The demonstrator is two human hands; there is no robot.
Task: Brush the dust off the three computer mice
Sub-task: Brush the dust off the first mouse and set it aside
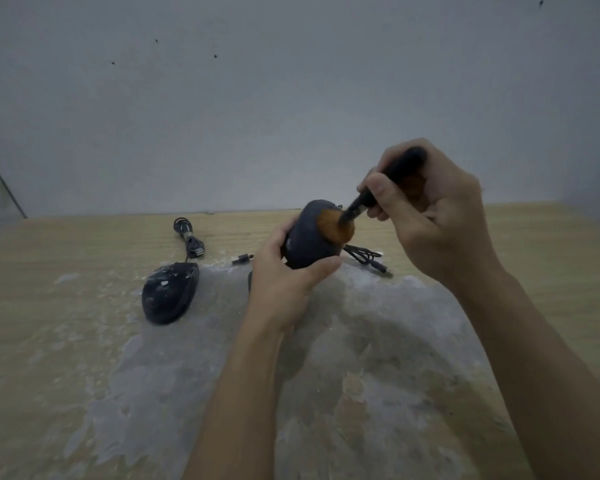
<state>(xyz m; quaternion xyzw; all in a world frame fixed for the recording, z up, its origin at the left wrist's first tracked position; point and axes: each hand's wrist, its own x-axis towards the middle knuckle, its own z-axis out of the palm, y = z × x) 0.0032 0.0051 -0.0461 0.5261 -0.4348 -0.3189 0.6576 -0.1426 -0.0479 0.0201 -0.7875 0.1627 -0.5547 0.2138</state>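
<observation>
My left hand [284, 282] grips a dark computer mouse [309, 233] lifted above the table, its top turned toward me. My right hand [430, 209] holds a black-handled brush [368, 199], and its orange-brown bristles [336, 228] press against the mouse's upper right side. A second black mouse [168, 292], speckled with white dust, lies on the table to the left. Behind my left hand a dark sliver [249, 280] shows; I cannot tell whether it is a third mouse.
White dust [361, 341] covers the middle of the wooden table [49, 271]. Coiled cables with USB plugs lie at the back: one [189, 240] behind the left mouse, one [368, 256] right of the held mouse, and a plug [241, 259] between them. A grey wall [291, 98] rises behind.
</observation>
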